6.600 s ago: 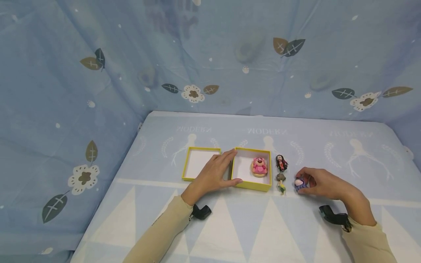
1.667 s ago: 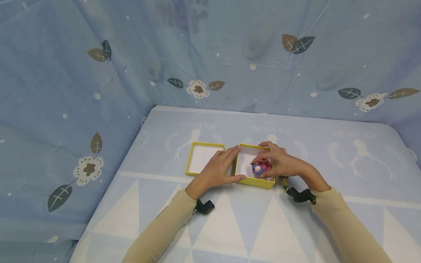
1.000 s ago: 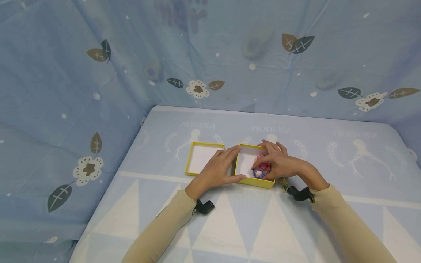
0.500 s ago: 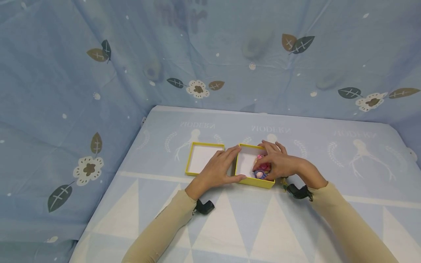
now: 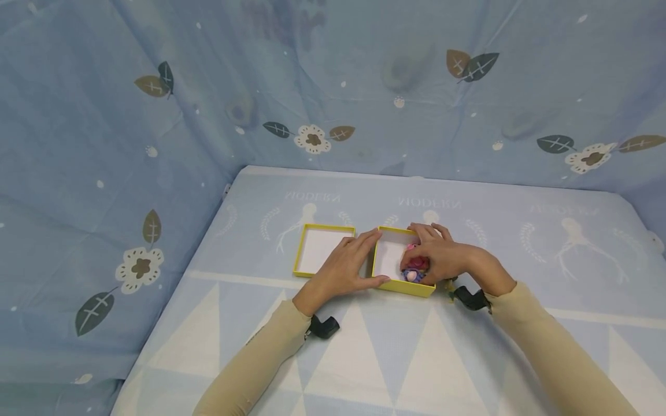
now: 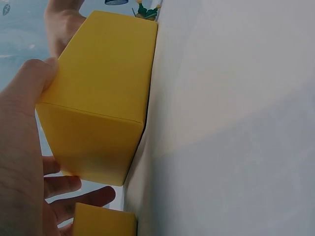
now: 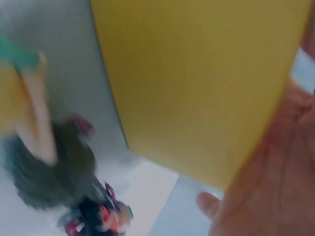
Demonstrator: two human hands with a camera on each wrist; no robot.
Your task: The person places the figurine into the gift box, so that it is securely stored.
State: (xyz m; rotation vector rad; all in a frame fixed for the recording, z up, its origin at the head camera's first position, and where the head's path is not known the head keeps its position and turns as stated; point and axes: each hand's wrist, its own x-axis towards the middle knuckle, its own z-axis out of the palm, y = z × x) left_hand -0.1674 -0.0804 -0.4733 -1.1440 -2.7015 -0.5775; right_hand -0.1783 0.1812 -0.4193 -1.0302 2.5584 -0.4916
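Note:
My left hand [image 5: 339, 270] holds the yellow box [image 5: 402, 287] at its left side, thumb by the front corner and fingers toward the back; the left wrist view shows the thumb at the rim. Inside the open box my right hand [image 5: 446, 257] pinches a small purple-blue figurine [image 5: 413, 276] between thumb and finger, low near the front right. A pink bear figurine [image 5: 418, 263] sits just behind it, partly covered by the fingers. The other right fingers reach over the back right rim.
A shallow yellow-edged lid [image 5: 319, 252] with white inside lies left of the box. Right of the box, a figurine in green and yellow [image 5: 450, 290] shows beside the right wrist. A red and black figurine [image 7: 110, 216] lies near it, blurred.
My right hand has brought the purple-blue figurine from the table at right into the box and lowered it before the pink bear. In the last second it shifts only slightly. My left hand stays.

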